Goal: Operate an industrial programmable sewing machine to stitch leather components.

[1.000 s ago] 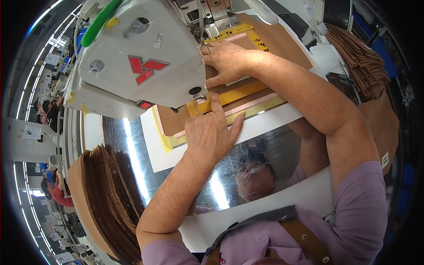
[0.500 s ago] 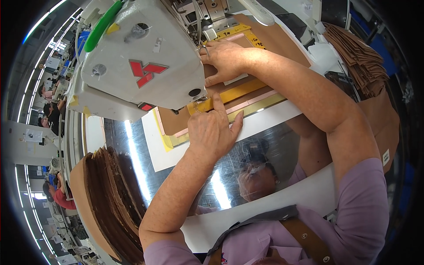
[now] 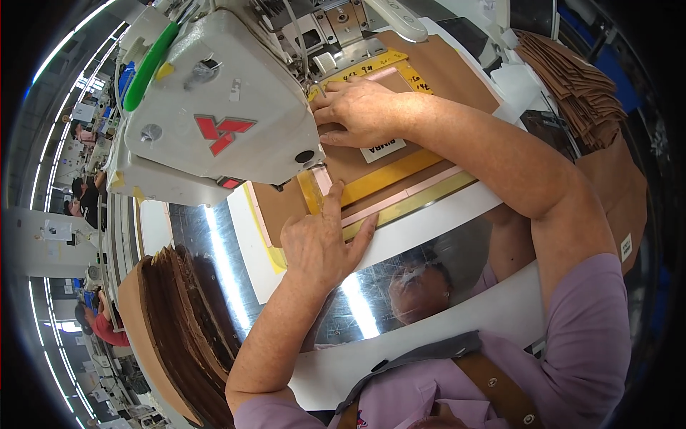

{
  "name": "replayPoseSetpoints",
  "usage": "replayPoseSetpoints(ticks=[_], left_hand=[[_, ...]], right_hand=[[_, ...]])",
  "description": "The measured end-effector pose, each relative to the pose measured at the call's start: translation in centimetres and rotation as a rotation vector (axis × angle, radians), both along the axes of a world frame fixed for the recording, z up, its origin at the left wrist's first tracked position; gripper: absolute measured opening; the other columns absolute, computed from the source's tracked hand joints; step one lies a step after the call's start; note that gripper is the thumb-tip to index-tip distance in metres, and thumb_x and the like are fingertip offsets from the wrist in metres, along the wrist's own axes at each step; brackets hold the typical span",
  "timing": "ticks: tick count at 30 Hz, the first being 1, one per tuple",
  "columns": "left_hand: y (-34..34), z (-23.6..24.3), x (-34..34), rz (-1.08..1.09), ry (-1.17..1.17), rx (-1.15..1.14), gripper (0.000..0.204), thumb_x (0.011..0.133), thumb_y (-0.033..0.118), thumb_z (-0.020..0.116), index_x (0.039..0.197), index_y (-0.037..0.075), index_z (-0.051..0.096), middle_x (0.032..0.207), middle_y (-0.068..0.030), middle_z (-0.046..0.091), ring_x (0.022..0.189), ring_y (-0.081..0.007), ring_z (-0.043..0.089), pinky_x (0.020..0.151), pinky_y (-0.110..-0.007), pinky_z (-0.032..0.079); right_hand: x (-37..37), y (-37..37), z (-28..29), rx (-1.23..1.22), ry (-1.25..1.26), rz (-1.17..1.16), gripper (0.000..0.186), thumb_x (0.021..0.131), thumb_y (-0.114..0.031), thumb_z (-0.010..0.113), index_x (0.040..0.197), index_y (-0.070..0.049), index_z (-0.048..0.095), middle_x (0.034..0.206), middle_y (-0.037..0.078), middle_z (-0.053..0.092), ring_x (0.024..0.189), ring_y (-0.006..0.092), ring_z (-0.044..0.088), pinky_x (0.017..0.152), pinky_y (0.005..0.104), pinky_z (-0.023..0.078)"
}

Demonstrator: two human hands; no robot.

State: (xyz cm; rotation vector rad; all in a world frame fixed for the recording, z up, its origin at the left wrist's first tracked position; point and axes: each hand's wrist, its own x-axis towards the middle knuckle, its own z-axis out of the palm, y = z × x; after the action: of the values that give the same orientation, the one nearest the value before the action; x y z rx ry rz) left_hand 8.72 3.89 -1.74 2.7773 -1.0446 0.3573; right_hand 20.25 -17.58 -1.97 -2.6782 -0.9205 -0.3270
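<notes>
A yellow frame-shaped template [image 3: 393, 175] with handwritten marks lies on a brown panel [image 3: 450, 71]. Pink strips [image 3: 389, 201] run along the panel, beside a gold-coloured edge strip. My left hand [image 3: 314, 239] rests at the template's near left corner, index finger stretched onto it and thumb spread; it grips nothing. Inside the frame, my right hand [image 3: 361, 113] lies with its fingers apart on the brown panel, fingertips close to the machine head. A white label [image 3: 382, 149] shows beneath its wrist. The white sewing machine head [image 3: 236, 107] stands left of both hands, hiding the panel's far left part.
White sheet [image 3: 421, 214] lies under the work, over a shiny metal plate [image 3: 429, 250]. Brown pieces are stacked at upper right [image 3: 575, 93] and lower left [image 3: 161, 322]. A green-handled tool [image 3: 150, 64] sits by the machine. Other people sit farther left.
My left hand has shifted left and toward me along the template. The right hand is slightly nearer me, and more of the label and the template's left side shows. The view has also shifted a little.
</notes>
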Motion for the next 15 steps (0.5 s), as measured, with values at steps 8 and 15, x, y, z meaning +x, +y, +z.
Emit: replayPoseSetpoints(ticks=[8, 15], left_hand=[[0.5, 0.4, -2.7, 0.005, 0.104, -0.011, 0.068, 0.087, 0.046, 0.075, 0.133, -0.003, 0.06, 0.059, -0.0111, 0.064, 0.052, -0.029, 0.064, 0.058, -0.04, 0.05], [1.0, -0.1, -4.8, -0.025, 0.102, -0.045, 0.077, 0.084, 0.046, 0.077, 0.138, -0.004, 0.055, 0.059, -0.0105, 0.063, 0.051, -0.0289, 0.062, 0.058, -0.04, 0.049]], right_hand=[[-2.6, -0.5, -0.7, -0.073, -0.075, 0.05, 0.036, 0.101, -0.032, 0.058, 0.127, -0.009, 0.069, 0.134, 0.005, 0.063, 0.125, 0.0237, 0.055, 0.108, 0.0436, 0.041], [-5.5, -0.5, -0.8, -0.11, -0.057, 0.008, 0.041, 0.101, -0.031, 0.057, 0.137, -0.012, 0.063, 0.132, 0.006, 0.065, 0.128, 0.0213, 0.054, 0.11, 0.0401, 0.037]])
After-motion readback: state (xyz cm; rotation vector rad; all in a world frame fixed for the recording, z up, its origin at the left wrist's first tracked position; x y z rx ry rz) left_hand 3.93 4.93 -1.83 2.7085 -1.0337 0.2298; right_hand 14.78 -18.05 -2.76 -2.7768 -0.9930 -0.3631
